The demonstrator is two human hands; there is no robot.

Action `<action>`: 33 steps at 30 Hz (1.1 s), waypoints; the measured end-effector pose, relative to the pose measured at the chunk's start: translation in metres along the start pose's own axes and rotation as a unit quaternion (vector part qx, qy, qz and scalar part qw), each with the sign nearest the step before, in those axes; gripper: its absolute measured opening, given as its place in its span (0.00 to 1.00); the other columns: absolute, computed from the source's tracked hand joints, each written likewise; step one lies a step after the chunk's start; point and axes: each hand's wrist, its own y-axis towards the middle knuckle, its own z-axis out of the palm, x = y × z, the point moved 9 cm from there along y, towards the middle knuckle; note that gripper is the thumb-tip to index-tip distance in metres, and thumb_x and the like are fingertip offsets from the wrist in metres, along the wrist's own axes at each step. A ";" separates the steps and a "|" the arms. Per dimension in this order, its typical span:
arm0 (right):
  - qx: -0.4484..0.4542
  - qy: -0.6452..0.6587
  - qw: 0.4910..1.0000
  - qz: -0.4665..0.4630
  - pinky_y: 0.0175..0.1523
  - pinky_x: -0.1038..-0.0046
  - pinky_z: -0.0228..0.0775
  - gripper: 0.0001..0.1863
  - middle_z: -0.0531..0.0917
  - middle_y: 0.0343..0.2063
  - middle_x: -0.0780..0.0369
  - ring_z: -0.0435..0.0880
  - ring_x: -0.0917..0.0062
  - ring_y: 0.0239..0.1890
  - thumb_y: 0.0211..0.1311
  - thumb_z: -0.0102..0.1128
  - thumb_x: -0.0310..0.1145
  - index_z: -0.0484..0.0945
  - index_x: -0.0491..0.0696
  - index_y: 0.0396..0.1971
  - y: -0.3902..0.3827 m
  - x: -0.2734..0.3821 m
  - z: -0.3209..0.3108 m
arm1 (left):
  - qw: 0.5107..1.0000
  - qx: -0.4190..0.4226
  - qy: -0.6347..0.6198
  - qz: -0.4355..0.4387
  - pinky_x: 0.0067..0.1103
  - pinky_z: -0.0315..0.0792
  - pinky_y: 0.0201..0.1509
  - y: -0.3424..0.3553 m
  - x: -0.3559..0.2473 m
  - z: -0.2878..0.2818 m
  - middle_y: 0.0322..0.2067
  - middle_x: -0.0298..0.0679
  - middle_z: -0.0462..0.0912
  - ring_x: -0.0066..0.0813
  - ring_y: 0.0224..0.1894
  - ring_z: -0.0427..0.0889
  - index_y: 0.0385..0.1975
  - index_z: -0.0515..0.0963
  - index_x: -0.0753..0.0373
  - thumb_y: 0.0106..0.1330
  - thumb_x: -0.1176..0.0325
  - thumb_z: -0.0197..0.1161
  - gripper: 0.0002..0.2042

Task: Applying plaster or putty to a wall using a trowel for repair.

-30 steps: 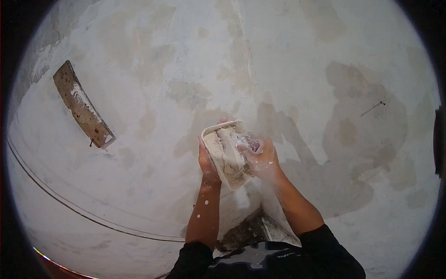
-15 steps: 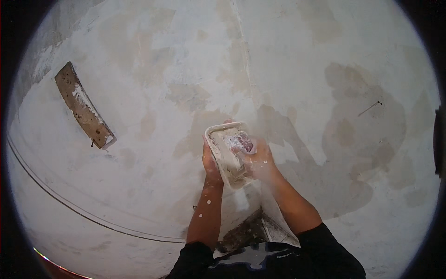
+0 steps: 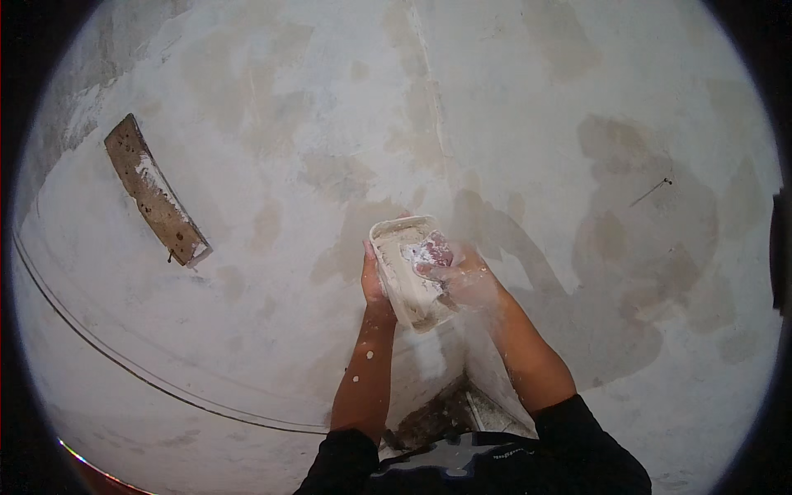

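Note:
In the middle of the view is a white rectangular tub [image 3: 403, 312], tilted, with pale wet plaster [image 3: 400, 268] in it. My left hand [image 3: 373, 279] is closed along the tub's left side and supports it. Over the tub's right side, my right hand [image 3: 472, 279] is closed on a reddish, white-smeared thing [image 3: 436, 250] whose kind I cannot make out. That thing lies against the plaster near the right rim. White splashes dot both hands and my left forearm.
A pale, patchy plastered wall [image 3: 330, 99] fills most of the view. On it at the left is a brown wooden board [image 3: 153, 186]; a small nail [image 3: 667, 181] juts out at the right. A dark cable [image 3: 124, 361] curves along the lower left.
My right hand, with the reddish thing, has moved slightly right across the tub. The tub has shifted a little rightward too. More of the plaster surface shows.

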 end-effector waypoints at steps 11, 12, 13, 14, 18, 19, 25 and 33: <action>-0.094 0.230 0.968 0.031 0.46 0.73 0.75 0.14 0.82 0.39 0.61 0.83 0.77 0.39 0.58 0.60 0.26 0.76 0.41 0.45 0.013 0.032 -0.030 | 0.999 -0.039 -0.001 -0.039 0.36 0.67 0.61 -0.015 -0.009 0.019 0.57 0.48 0.70 0.43 0.57 0.72 0.63 0.60 0.64 0.71 0.41 0.36 0.33; -0.087 0.225 0.970 0.020 0.46 0.73 0.75 0.14 0.82 0.39 0.61 0.83 0.77 0.39 0.58 0.60 0.26 0.76 0.41 0.45 0.018 0.036 -0.033 | 0.999 -0.027 0.000 -0.030 0.36 0.67 0.61 -0.015 -0.016 0.021 0.57 0.48 0.70 0.43 0.57 0.72 0.63 0.60 0.64 0.71 0.41 0.36 0.33; -0.118 0.236 0.965 0.008 0.46 0.73 0.76 0.13 0.82 0.38 0.61 0.83 0.77 0.39 0.59 0.59 0.26 0.76 0.42 0.44 0.025 0.034 -0.047 | 0.998 -0.040 0.043 -0.021 0.35 0.67 0.62 -0.016 -0.025 0.023 0.58 0.47 0.70 0.43 0.58 0.71 0.64 0.60 0.65 0.71 0.40 0.36 0.34; -0.150 0.246 0.958 -0.005 0.46 0.73 0.76 0.12 0.82 0.37 0.62 0.82 0.77 0.39 0.59 0.58 0.27 0.77 0.44 0.43 0.027 0.044 -0.054 | 0.995 -0.052 0.084 -0.011 0.35 0.66 0.63 -0.015 -0.035 0.027 0.59 0.47 0.69 0.42 0.59 0.70 0.64 0.59 0.65 0.71 0.40 0.37 0.35; -0.103 0.294 0.950 -0.037 0.45 0.74 0.77 0.12 0.79 0.39 0.59 0.82 0.74 0.40 0.58 0.55 0.22 0.73 0.41 0.43 0.030 0.102 -0.047 | 0.974 0.021 0.214 0.069 0.32 0.66 0.63 -0.009 -0.100 0.079 0.59 0.44 0.67 0.37 0.60 0.68 0.67 0.55 0.58 0.66 0.51 0.55 0.33; -0.085 0.292 0.951 -0.060 0.45 0.73 0.77 0.10 0.79 0.39 0.59 0.82 0.74 0.41 0.60 0.53 0.22 0.73 0.40 0.42 0.038 0.113 -0.052 | 0.976 0.024 0.202 0.081 0.31 0.66 0.62 -0.009 -0.115 0.098 0.58 0.43 0.66 0.36 0.60 0.68 0.66 0.55 0.54 0.60 0.59 0.59 0.34; -0.047 0.258 0.956 -0.134 0.40 0.73 0.75 0.06 0.78 0.35 0.59 0.80 0.75 0.36 0.63 0.50 0.21 0.74 0.40 0.39 0.063 0.198 -0.026 | 0.917 0.084 0.375 0.107 0.28 0.67 0.58 -0.013 -0.185 0.169 0.51 0.39 0.65 0.33 0.53 0.69 0.61 0.61 0.56 0.58 0.66 0.60 0.29; -0.016 0.098 0.913 -0.395 0.35 0.76 0.70 0.04 0.78 0.31 0.61 0.77 0.79 0.31 0.61 0.55 0.23 0.75 0.39 0.35 0.098 0.318 0.056 | 0.756 0.019 0.615 0.223 0.25 0.64 0.56 -0.037 -0.249 0.200 0.48 0.35 0.63 0.30 0.53 0.66 0.52 0.64 0.57 0.51 0.66 0.67 0.28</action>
